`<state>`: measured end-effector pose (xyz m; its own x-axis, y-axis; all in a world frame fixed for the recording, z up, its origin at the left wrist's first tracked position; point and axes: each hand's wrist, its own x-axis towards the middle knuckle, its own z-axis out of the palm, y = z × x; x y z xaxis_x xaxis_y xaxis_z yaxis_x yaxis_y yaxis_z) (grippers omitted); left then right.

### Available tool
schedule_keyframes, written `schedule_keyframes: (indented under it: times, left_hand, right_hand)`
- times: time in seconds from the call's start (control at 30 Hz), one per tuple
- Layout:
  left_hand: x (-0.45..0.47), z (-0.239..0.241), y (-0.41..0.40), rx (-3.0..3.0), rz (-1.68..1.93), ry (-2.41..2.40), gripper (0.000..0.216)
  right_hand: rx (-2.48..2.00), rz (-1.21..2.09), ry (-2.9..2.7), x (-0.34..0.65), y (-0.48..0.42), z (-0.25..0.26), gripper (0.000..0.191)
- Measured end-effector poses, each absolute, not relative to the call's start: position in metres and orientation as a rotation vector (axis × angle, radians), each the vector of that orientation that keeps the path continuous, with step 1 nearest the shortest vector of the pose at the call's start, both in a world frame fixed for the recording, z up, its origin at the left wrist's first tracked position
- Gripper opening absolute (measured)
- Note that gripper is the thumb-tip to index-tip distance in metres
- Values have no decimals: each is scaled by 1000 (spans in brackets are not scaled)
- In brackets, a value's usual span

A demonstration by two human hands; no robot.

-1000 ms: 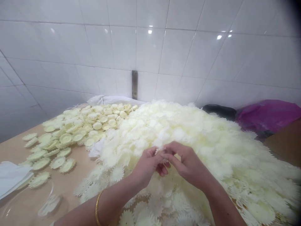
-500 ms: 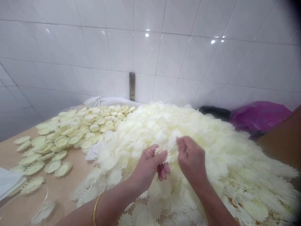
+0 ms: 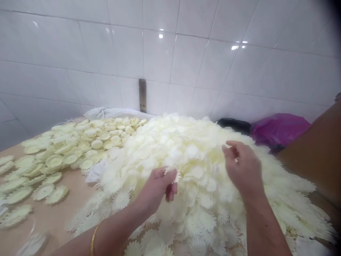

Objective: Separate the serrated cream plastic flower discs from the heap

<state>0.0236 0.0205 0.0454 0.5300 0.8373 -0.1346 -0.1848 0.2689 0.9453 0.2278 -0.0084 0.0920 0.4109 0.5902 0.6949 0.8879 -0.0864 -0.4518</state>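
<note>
Between the thumb and fingers of my left hand (image 3: 162,183) is a cream flower-shaped piece with a notched rim (image 3: 174,173); the thumb covers part of it. To the right, my right hand (image 3: 242,165) is raised over the pile, thumb and forefinger curled close together. A tiny pale speck shows by its fingers, but what they hold, if anything, is too small to name. Beneath both hands spreads a large heap of thin, pale, flower-shaped pieces (image 3: 205,199), many overlapping.
Thicker stacked cream flower pieces (image 3: 97,144) lie at the left on the brown tabletop (image 3: 71,193). A crumpled white scrap (image 3: 96,172) sits between the two piles. Behind are a black object (image 3: 234,125), a purple plastic bag (image 3: 279,129) and a tiled wall (image 3: 191,60). A brown shape (image 3: 314,153) bounds the right side.
My right hand has moved away to the right, widening the gap between my hands. My left hand still holds the flower piece. The view has shifted slightly to the right.
</note>
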Motion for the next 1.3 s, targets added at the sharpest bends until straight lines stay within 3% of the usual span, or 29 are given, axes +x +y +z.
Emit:
schedule_keyframes:
  times: [0.33, 0.53, 0.73, 1.07, 1.3]
  left_hand:
    - [24, 47, 21, 1101, 853, 802, 38]
    - [24, 43, 21, 1154, 815, 771, 46]
    - [25, 42, 25, 987, 680, 701, 53]
    - [24, 43, 27, 1067, 732, 726, 27]
    - [24, 43, 25, 1111, 760, 731, 25]
  right_hand:
    - [-1359, 513, -1798, 160, -21, 95, 13]
    - [-1330, 690, -1800, 155, -13, 85, 5]
    - [-1357, 705, -1761, 159, -10, 82, 13]
    - [-1351, 783, -1640, 168, 2, 71, 32]
    - [-1331, 746, -1636, 167, 1, 74, 25]
